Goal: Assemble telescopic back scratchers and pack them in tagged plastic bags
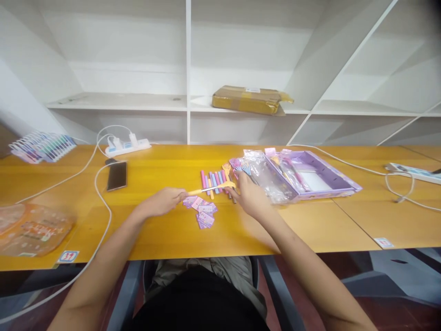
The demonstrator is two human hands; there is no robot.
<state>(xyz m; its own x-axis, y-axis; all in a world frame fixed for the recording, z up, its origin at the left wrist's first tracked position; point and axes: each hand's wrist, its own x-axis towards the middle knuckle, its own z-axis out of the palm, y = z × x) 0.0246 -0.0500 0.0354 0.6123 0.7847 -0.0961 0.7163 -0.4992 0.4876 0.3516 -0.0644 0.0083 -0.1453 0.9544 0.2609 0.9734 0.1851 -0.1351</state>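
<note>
A yellow back scratcher (210, 188) with a metal rod stretches between my two hands, over the table. My left hand (164, 201) is closed round its yellow handle. At the other end, my right hand (251, 195) has its fingers closed at the yellow claw-shaped head. Beneath the rod lies a row of pink, blue, purple and yellow handles (203, 178). Several scratcher heads (235, 162) in pink, yellow and blue lie beside my right fingers, which partly hide them. Small purple printed cards (206, 218) are spread in a loose pile just below the scratcher.
Clear plastic bags (257, 168) lie against an open purple box (339, 186) holding packaged scratchers. A phone (117, 176), power strip (129, 146) and white cables lie left. An orange plastic bag (37, 230) sits front left; a taped carton (246, 99) rests on the shelf.
</note>
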